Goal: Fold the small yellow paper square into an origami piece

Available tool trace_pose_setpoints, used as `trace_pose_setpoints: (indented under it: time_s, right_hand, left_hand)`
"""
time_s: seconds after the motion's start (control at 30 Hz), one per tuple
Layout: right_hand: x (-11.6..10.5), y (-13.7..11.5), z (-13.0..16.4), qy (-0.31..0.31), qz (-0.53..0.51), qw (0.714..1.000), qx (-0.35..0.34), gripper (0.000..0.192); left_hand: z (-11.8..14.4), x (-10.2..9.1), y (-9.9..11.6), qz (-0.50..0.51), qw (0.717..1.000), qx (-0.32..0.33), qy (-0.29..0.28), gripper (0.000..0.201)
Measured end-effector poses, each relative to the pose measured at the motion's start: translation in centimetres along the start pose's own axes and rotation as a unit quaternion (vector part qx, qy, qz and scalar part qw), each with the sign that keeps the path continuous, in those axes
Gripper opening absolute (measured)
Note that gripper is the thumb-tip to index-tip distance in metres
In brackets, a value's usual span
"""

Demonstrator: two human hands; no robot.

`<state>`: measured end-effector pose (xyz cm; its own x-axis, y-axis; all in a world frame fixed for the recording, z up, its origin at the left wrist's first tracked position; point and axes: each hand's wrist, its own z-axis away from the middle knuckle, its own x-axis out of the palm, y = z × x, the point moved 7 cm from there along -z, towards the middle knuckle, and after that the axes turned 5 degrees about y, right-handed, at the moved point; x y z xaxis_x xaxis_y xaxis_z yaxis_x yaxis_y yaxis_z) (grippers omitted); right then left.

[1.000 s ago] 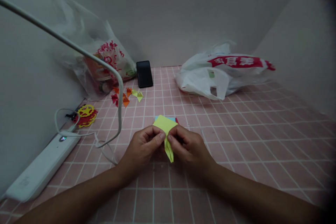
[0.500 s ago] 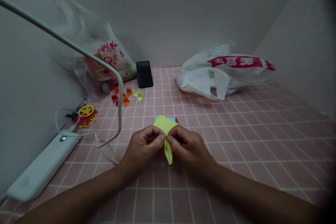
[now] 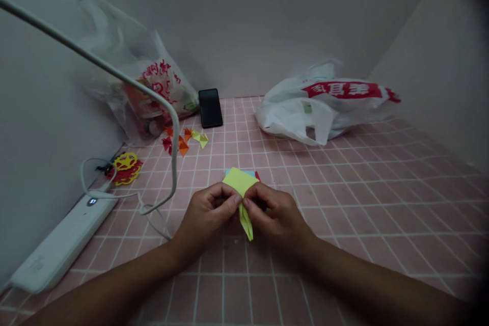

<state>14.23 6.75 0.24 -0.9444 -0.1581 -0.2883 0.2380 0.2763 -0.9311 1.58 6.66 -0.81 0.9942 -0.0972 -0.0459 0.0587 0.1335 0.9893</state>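
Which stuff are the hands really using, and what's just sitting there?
In use: yellow paper, pinched by left hand and right hand; paper stack just beyond.

Lying about: phone, white bag, clear bag, folded bits, cutouts, lamp base.

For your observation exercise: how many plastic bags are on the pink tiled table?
2. A clear plastic bag with red print stands at the back left by the wall; a white plastic bag lies at the back right.

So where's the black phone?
In the head view the black phone stands at the back wall, left of centre, between the clear bag and white bag.
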Motion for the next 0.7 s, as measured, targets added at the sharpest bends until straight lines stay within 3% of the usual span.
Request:
trace_pose_setpoints:
  time_s: [0.27, 0.7]
  right_hand:
    - [0.33, 0.46, 0.05, -0.038, -0.095, 0.993, 0.063, 0.017]
    - [0.31, 0.59, 0.09, -0.024, -0.043, 0.997, 0.053, 0.017]
  left_hand:
    - [0.00, -0.35, 0.61, -0.046, 0.998, 0.037, 0.027, 0.015]
    - [0.01, -0.13, -0.28, 0.026, 1.000, -0.008, -0.011, 0.022]
